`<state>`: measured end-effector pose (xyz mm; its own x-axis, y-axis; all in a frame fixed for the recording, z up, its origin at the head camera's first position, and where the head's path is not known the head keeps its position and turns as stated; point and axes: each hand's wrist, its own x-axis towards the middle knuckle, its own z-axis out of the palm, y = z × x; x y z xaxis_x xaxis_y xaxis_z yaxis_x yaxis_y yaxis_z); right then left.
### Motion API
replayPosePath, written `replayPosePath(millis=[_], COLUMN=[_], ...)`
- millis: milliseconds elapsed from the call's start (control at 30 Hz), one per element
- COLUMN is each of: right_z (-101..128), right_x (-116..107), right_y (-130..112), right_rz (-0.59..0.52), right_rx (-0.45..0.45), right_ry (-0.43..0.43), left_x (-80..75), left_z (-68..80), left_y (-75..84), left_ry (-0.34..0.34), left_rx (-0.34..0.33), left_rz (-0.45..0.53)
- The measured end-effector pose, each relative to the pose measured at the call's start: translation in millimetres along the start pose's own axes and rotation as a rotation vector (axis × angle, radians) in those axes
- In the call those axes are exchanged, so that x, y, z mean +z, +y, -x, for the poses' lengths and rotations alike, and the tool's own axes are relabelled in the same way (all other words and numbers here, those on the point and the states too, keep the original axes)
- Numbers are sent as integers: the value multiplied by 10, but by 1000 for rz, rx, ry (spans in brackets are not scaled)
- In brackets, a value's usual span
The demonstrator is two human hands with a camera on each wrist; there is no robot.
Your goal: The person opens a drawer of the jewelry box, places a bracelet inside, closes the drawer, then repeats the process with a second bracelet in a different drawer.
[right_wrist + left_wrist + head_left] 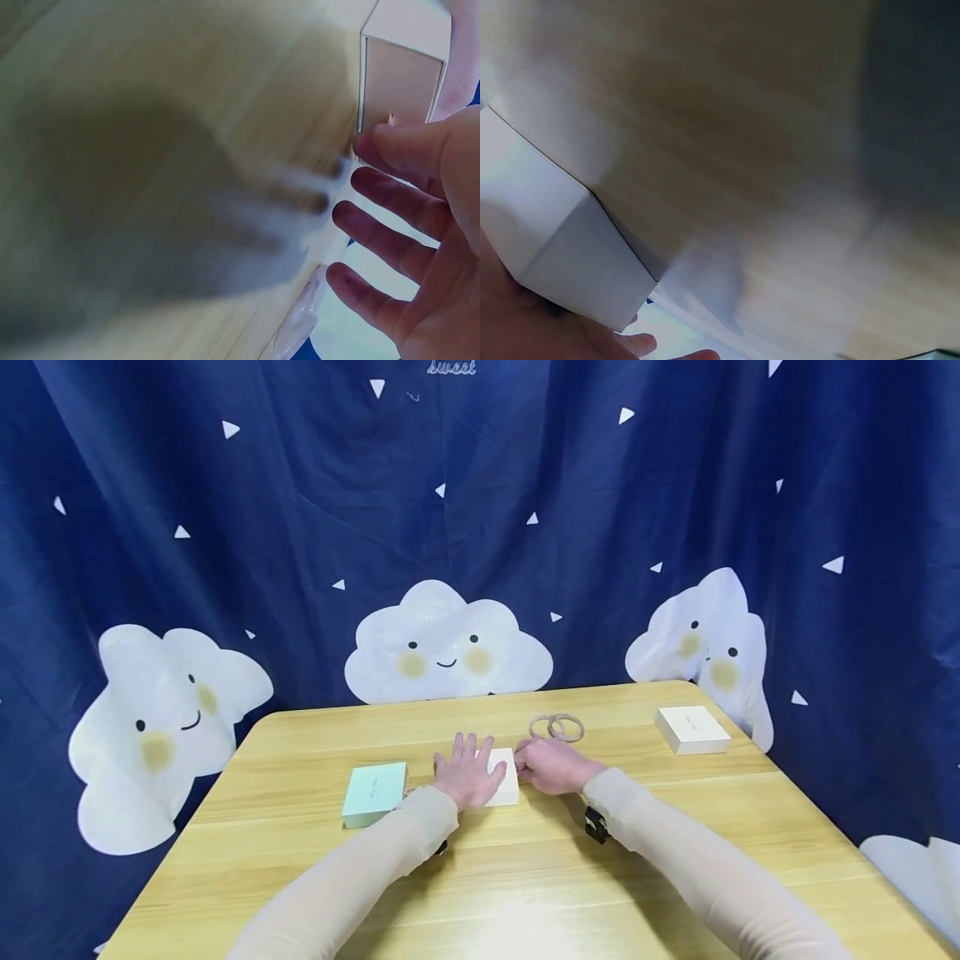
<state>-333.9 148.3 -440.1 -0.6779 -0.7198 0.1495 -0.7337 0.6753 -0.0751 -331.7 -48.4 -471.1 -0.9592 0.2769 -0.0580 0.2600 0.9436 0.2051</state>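
Note:
In the head view a small white box lies on the table between the two hands. My left hand rests on its top with fingers spread; the left wrist view shows the box's side against that hand. At the box's right end is my right hand. In the right wrist view, thumb and index finger come together at the pinkish end face, pinching at a small tab, while the other fingers stand apart. The fingertips partly hide the tab.
Two thin rings overlap on the table behind the right hand. A mint-green box sits left of the left hand. Another white box lies near the far right corner. A dark blue curtain hangs behind the wooden table.

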Motion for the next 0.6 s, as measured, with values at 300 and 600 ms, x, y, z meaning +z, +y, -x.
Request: replayPosePath(millis=[300, 600], right_z=[10, 47], right_x=[-41, -57], right_y=[26, 55], right_rz=[-24, -35], right_rx=[11, 33], right_ry=[-15, -38], left_x=[-39, -55], left_z=[28, 47], left_y=[8, 43], left_ry=[15, 3], left_rx=[-10, -14], left_rz=[12, 0])
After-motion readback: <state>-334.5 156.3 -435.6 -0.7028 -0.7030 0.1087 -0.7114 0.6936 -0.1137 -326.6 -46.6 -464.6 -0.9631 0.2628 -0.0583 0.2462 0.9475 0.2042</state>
